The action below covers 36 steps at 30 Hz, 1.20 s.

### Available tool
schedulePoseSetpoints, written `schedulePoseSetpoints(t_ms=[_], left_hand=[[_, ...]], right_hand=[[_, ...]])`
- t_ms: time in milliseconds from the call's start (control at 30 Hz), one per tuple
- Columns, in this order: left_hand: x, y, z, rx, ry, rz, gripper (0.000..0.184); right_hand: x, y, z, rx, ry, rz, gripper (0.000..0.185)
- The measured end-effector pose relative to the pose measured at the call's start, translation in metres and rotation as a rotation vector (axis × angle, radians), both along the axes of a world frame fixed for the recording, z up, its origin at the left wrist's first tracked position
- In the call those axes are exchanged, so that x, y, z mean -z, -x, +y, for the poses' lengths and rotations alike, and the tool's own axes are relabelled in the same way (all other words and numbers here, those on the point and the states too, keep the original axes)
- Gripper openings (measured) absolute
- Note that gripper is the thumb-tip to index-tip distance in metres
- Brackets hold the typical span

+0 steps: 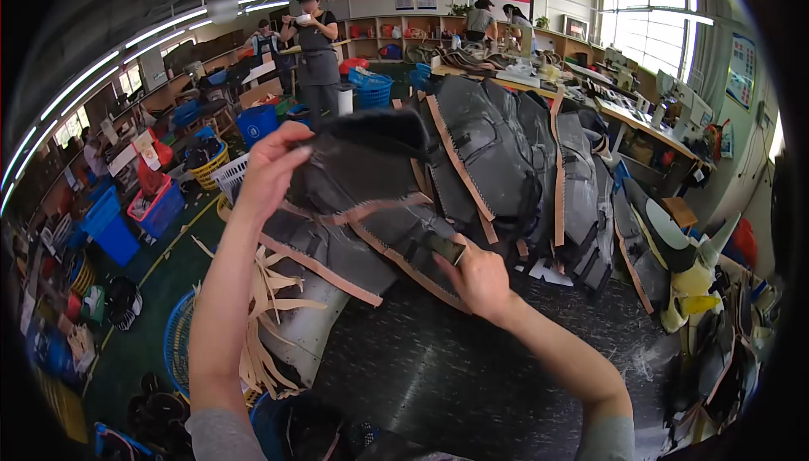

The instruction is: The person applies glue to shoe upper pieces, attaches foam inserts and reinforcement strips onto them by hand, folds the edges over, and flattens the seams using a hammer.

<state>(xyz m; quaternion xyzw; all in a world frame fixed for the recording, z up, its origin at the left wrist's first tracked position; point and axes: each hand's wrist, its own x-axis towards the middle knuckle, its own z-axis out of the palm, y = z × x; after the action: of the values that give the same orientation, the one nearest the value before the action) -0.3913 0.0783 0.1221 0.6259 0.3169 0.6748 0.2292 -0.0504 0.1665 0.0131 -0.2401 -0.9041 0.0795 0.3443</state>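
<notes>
My left hand is raised at the left, its fingers pinching the edge of a dark grey panel with a tan strip along its lower edge. The panel's top is folded over and blurred. Lower and to the right, my right hand is closed around a small dark olive block-like tool; its exact kind does not show. Beneath both hands lie more dark panels with tan toothed-edge strips, overlapping in a pile. The tool is beside the strip on one panel; I cannot tell whether they touch.
The black tabletop lies in front of me. A blue basket with pale offcut strips stands at left. More panels and yellow pieces are heaped at right. A standing person and other people are in the background.
</notes>
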Motion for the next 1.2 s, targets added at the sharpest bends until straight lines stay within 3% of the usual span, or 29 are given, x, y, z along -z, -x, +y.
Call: schedulePoseSetpoints(t_ms=[67, 133, 200, 233, 300, 367, 400, 433, 533, 567, 633, 667, 700, 733, 767, 833, 867, 933, 967, 1033, 1200], left_hand=[[0.01, -0.016, 0.009, 0.012, 0.009, 0.086, 0.018], [0.014, -0.02, 0.013, 0.008, 0.057, 0.103, 0.018], [0.002, -0.016, 0.013, -0.091, 0.132, -0.095, 0.022], [-0.016, -0.009, 0.014, 0.014, -0.16, -0.184, 0.029], [-0.092, -0.032, -0.02, -0.029, -0.352, -0.281, 0.037], [-0.129, -0.055, -0.056, -0.279, -0.329, -0.248, 0.044], [-0.116, -0.023, -0.067, -0.056, -0.391, 0.033, 0.05], [-0.108, -0.036, -0.066, -0.037, -0.355, 0.02, 0.05], [-0.064, -0.135, -0.076, 0.2, 0.281, 0.115, 0.043], [-0.036, -0.173, -0.086, 0.165, 0.499, 0.184, 0.033], [0.051, -0.228, -0.092, 0.544, 0.867, 0.131, 0.04], [0.084, -0.252, -0.098, 0.702, 0.987, 0.179, 0.036], [0.108, -0.27, -0.102, 0.798, 0.983, 0.225, 0.031], [0.136, -0.281, -0.1, 0.721, 0.649, 0.526, 0.027], [0.143, -0.291, -0.104, 0.763, 0.658, 0.512, 0.027], [0.146, -0.302, -0.11, 0.523, 0.68, 0.693, 0.031], [0.148, -0.305, -0.111, 0.547, 0.691, 0.687, 0.031], [0.146, -0.307, -0.111, 0.43, 0.443, 0.875, 0.026], [0.14, -0.31, -0.11, 0.438, 0.459, 0.872, 0.026], [0.125, -0.315, -0.1, 0.327, 0.219, 1.033, 0.033], [0.133, -0.341, -0.081, 0.382, 0.396, 0.859, 0.025]], right_hand=[[-0.006, 0.035, -0.021, -0.105, 0.132, 0.113, 0.028], [-0.005, 0.075, -0.033, -0.157, 0.182, 0.023, 0.028], [0.019, 0.11, -0.025, -0.162, 0.161, -0.068, 0.028], [0.027, 0.124, -0.024, -0.163, 0.149, -0.157, 0.028], [0.029, 0.128, -0.03, -0.141, 0.128, -0.104, 0.029], [0.028, 0.123, -0.03, -0.167, 0.173, -0.102, 0.029], [0.019, 0.114, -0.033, -0.145, 0.227, -0.084, 0.03], [0.006, 0.098, -0.038, -0.112, 0.286, -0.067, 0.031], [-0.013, 0.034, -0.033, -0.079, 0.465, 0.029, 0.034], [-0.015, 0.006, -0.034, -0.026, 0.501, 0.013, 0.034], [-0.021, -0.053, -0.037, -0.083, 0.695, 0.261, 0.032], [-0.023, -0.086, -0.039, -0.003, 0.579, 0.155, 0.029], [-0.027, -0.119, -0.045, 0.07, 0.471, 0.043, 0.026], [-0.041, -0.152, -0.059, 0.046, 0.352, -0.038, 0.024], [-0.046, -0.179, -0.072, 0.026, 0.379, -0.032, 0.025], [-0.049, -0.224, -0.101, -0.033, 0.565, 0.018, 0.028], [-0.046, -0.241, -0.116, -0.026, 0.627, 0.01, 0.03], [-0.03, -0.261, -0.139, -0.042, 0.669, -0.049, 0.033], [-0.018, -0.267, -0.149, -0.062, 0.658, -0.102, 0.034], [-0.001, -0.272, -0.158, -0.053, 0.64, -0.225, 0.038], [0.003, -0.273, -0.164, -0.09, 0.37, -0.378, 0.048]])
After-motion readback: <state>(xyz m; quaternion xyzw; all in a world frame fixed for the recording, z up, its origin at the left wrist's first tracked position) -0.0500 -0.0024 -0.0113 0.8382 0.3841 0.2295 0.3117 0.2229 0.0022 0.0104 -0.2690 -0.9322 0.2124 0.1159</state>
